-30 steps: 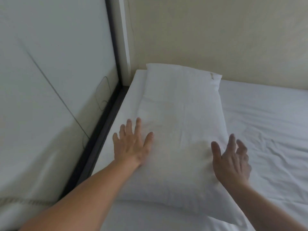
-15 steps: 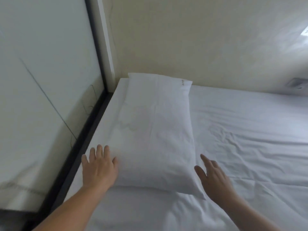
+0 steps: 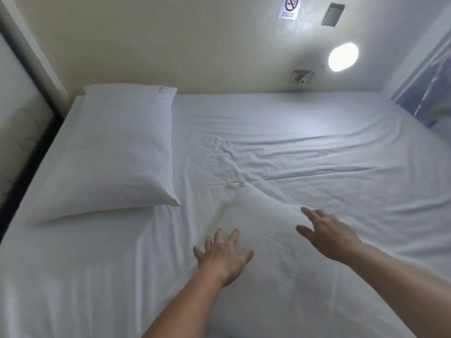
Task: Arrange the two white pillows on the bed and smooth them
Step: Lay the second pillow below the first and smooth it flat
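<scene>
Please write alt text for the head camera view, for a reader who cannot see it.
Two open bare hands, the left hand and the right hand, reach over a second pillow lying mid-bed. Another white pillow lies at the wrinkled bed's left side.

One pillow (image 3: 117, 152) at bed's (image 3: 317, 147) far left, second pillow (image 3: 263, 240) nearer, mid-bed

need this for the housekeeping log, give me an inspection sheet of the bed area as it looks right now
surface: bed sheet white, creased across the middle
job's things: placed pillow flat at far left by the wall; second pillow lies mid-bed, near side
clutter: nothing seen
grippers: left hand and right hand open, empty, at the second pillow
cables: nothing seen
surroundings: lit wall lamp, no-smoking sign, wall socket
</scene>
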Demonstrator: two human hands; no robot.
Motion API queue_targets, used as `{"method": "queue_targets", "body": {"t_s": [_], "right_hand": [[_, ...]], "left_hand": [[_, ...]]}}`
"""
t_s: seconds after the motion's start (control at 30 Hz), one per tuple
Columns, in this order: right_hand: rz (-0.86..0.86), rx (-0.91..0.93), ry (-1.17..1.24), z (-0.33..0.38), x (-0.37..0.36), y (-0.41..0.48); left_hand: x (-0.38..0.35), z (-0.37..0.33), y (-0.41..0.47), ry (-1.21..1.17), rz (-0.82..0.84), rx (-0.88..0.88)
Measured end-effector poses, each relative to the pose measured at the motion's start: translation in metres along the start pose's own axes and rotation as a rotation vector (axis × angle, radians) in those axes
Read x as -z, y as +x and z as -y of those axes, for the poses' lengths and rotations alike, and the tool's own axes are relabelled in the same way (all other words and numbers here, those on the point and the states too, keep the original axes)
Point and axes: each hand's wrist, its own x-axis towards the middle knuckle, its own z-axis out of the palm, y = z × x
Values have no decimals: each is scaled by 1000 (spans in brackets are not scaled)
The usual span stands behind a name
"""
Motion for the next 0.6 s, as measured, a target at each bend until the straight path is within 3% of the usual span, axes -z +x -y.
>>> {"method": "queue_targets", "body": {"t_s": [0.13,0.23,0.37,0.47,0.6], "right_hand": [[-34,-147,36,-80,-74,-29],[-89,-281,45,-119,-136,-68],[-110,-400,57,-146,-128,-100],[-96,-536,92,-181,-115,-107],[-189,-502,97,-186,-137,-95]], "left_hand": [[-71,5,21,18,-105,-49],[-100,29,27,17,-190,18],[-82,46,11,-84,-198,227],[-69,44,15,-160,-148,205],[-62,47,16,-146,-119,175]]}}
